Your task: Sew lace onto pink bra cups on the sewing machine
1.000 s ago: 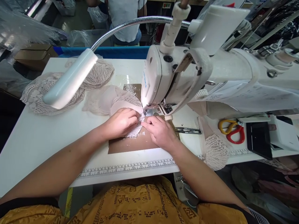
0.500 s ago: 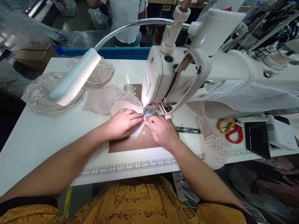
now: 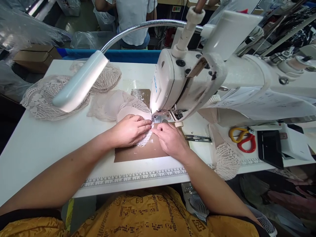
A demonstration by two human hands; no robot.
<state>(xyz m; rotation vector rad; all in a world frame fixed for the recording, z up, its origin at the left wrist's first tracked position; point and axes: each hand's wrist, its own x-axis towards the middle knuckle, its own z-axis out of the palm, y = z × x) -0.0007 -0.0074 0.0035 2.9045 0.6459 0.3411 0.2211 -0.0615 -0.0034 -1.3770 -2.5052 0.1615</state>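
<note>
My left hand (image 3: pixel 129 131) lies on a piece of pale lace fabric (image 3: pixel 145 140) and presses it flat, fingertips pointing at the needle of the white sewing machine (image 3: pixel 172 82). My right hand (image 3: pixel 170 138) rests just right of it, fingers curled and pinching the lace edge in front of the presser foot (image 3: pixel 158 118). The two hands almost touch. The lace lies on a brown plate (image 3: pixel 138 152) set in the white table (image 3: pixel 44 144). More of the same piece, a padded cup (image 3: pixel 128 107), trails behind the left hand.
A gooseneck lamp (image 3: pixel 80 82) hangs over the table's left. Lace pieces (image 3: pixel 41 97) are piled at the back left. Thread snips (image 3: pixel 197 138), red and yellow scissors (image 3: pixel 240 140) and a black device (image 3: pixel 270 148) lie at the right. A person (image 3: pixel 132 19) stands beyond the table.
Both hands have crept slightly forward towards the needle with the lace; less of the lace shows in front of them. The view has shifted a little.
</note>
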